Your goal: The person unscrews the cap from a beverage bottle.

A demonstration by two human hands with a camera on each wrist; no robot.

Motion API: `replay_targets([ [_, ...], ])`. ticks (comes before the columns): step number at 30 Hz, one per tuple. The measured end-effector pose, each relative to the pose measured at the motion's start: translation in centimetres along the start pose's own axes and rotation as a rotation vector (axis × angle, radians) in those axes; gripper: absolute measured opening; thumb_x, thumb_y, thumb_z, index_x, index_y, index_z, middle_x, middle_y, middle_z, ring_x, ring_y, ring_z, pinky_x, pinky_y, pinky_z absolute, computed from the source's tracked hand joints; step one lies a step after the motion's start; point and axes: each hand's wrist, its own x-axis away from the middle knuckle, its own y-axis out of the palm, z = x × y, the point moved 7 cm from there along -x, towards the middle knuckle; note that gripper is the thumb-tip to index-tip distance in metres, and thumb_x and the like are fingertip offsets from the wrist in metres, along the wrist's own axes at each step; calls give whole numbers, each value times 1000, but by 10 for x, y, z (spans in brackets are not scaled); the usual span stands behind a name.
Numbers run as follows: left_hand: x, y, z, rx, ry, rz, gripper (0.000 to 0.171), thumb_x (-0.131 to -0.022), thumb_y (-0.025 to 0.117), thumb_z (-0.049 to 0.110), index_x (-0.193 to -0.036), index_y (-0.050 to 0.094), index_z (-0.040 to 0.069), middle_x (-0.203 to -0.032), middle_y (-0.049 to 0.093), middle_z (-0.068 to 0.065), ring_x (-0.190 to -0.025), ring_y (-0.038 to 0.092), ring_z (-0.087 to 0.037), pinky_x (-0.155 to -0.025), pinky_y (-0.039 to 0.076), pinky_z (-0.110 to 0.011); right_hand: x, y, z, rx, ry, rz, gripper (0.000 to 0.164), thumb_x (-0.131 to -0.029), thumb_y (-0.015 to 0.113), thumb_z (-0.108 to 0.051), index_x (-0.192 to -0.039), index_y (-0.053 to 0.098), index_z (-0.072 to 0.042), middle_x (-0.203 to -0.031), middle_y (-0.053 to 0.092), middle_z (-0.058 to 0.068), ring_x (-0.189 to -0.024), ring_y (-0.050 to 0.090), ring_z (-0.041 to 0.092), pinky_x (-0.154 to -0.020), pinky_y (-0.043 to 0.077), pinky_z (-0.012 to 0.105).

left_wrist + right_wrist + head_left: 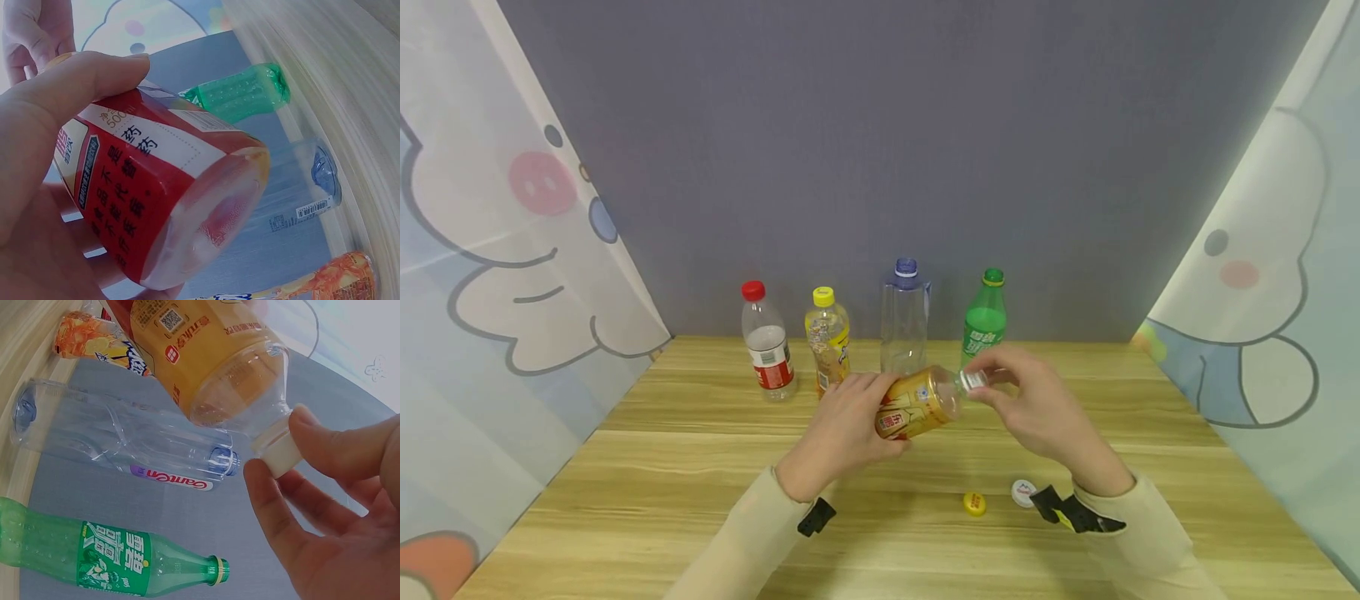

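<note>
My left hand (850, 421) grips a plastic drink bottle (917, 404) with a gold and red label around its body. The bottle lies tilted in the air, its neck toward the right and its clear base (209, 225) facing the left wrist camera. On the neck sits a white cap (279, 450). Thumb and fingertips of my right hand (1033, 404) pinch this cap from both sides. Below the hands, a yellow cap (974, 503) and a white cap (1023, 493) lie loose on the wooden table (700, 475).
Along the back stand a red-capped bottle (767, 354), a yellow-capped bottle (828, 337), a clear bottle with a blue neck (905, 321) and a green bottle (985, 321). A grey panel (880, 150) rises behind them, and cartoon-printed curtains (497, 250) hang at both sides.
</note>
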Motion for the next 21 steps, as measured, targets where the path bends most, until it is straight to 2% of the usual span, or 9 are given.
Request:
replay_targets([
  [7, 1, 0, 0, 9, -16, -9, 81, -69, 92, 40, -137, 56, 14, -119, 66, -6, -107, 60, -27, -84, 48, -47, 0, 0, -2, 3, -54, -1, 29, -81, 77, 11, -102, 70, -8, -113, 69, 4, -106, 66, 24, -93, 55, 47],
  [11, 0, 1, -2, 11, -29, -15, 79, -70, 91, 41, -136, 57, 13, -118, 66, -5, -106, 60, -25, -84, 49, -46, -1, 0, -2, -47, -68, -9, 34, -82, 78, 10, -110, 68, -5, -117, 67, 7, -108, 65, 24, -92, 56, 44],
  [13, 0, 1, -2, 11, -35, -18, 78, -71, 90, 43, -135, 57, 13, -119, 66, -5, -105, 59, -24, -83, 49, -45, -1, -1, 1, -95, -35, 2, 37, -84, 78, 6, -118, 65, -2, -120, 65, 9, -110, 63, 24, -91, 56, 40],
  [16, 0, 2, -3, 21, -44, -21, 78, -71, 90, 42, -135, 57, 13, -119, 66, -5, -104, 59, -24, -83, 49, -45, -2, -4, 6, -123, 59, 55, 37, -92, 75, -7, -127, 62, -2, -122, 64, 9, -109, 62, 23, -88, 56, 33],
  [18, -1, 2, -4, 23, -45, -21, 78, -71, 90, 43, -136, 57, 13, -119, 65, -5, -104, 59, -24, -84, 49, -45, -2, -6, 9, -101, 119, 92, 36, -96, 72, -17, -128, 62, -3, -117, 66, 8, -104, 62, 21, -83, 56, 30],
  [21, -1, 2, -3, 19, -39, -20, 79, -71, 90, 42, -135, 56, 13, -118, 65, -5, -104, 59, -25, -84, 49, -46, 0, -8, 13, -58, 189, 122, 33, -100, 67, -30, -121, 67, -4, -100, 69, 6, -86, 64, 21, -69, 54, 29],
])
